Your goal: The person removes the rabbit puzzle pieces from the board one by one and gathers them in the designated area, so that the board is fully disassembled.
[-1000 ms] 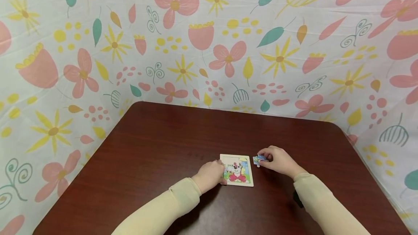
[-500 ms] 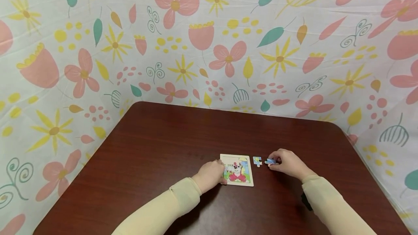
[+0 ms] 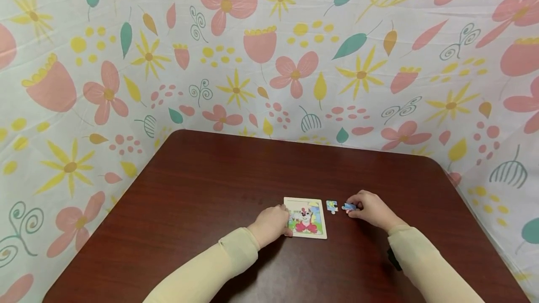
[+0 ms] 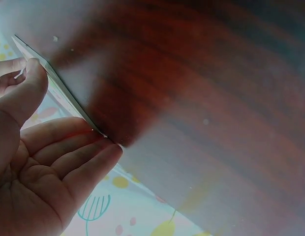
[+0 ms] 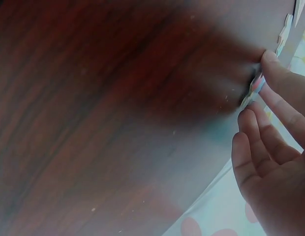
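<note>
Bench (image 3: 219, 176): carried the tray (image 3: 324, 221), lying flat.
Tray: contained a cartoon-animal picture, upper left looking bare.
Left grip (image 3: 271, 221): rested unclasped against the tray's left edge.
Right grip (image 3: 372, 207): pinched the held piece (image 3: 348, 207) — had shifted rightward within a second.
Loose piece (image 3: 331, 205): was thereby uncovered, just right of the tray — both pieces seemingly remained unplaced.

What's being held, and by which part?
Right hand pinches a puzzle piece by its right side; left hand only rests against the puzzle board's left edge.
</note>
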Tool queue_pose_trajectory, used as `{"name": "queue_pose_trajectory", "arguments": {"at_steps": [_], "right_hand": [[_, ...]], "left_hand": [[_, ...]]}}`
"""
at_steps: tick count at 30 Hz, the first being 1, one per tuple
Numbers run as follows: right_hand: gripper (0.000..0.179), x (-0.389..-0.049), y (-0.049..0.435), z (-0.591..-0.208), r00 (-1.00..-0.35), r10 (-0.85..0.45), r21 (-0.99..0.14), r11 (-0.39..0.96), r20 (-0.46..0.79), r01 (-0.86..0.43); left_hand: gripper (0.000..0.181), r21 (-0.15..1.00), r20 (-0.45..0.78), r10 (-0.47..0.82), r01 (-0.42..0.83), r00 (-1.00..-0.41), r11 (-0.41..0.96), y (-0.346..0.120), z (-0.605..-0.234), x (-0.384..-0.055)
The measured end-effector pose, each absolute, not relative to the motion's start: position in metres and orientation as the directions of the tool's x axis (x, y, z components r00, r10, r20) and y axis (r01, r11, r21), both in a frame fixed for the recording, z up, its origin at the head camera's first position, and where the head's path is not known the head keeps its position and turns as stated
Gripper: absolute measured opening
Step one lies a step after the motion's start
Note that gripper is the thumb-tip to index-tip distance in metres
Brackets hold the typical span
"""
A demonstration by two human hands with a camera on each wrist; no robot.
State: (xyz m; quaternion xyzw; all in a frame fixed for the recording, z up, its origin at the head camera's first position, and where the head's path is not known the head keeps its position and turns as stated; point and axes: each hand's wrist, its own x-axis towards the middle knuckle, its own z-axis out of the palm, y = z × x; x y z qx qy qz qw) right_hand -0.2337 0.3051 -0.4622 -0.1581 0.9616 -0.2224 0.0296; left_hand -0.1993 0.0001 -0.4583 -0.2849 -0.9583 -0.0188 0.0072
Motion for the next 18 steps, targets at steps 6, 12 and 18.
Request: {"name": "queue_pose_trajectory", "arguments": {"at_steps": [6,12,18], "right_hand": [[0.022,-0.236,0.305,-0.464,-0.952,-0.305,-0.443,0.851,0.019,-0.281],[0.026,-0.234,0.304,-0.462,-0.953,-0.303,-0.436,0.856,0.012,-0.277],[0.028,-0.237,0.293,-0.459,-0.956,-0.289,-0.452,0.848,0.044,-0.277]], "left_hand": [[0.037,0.038,0.026,0.547,0.547,-0.837,0.836,-0.001,-0.458,-0.201],[0.039,0.034,0.03,0.55,0.551,-0.835,0.834,-0.001,-0.458,-0.2],[0.039,0.035,0.018,0.544,0.545,-0.839,0.838,-0.001,-0.458,-0.199]]}}
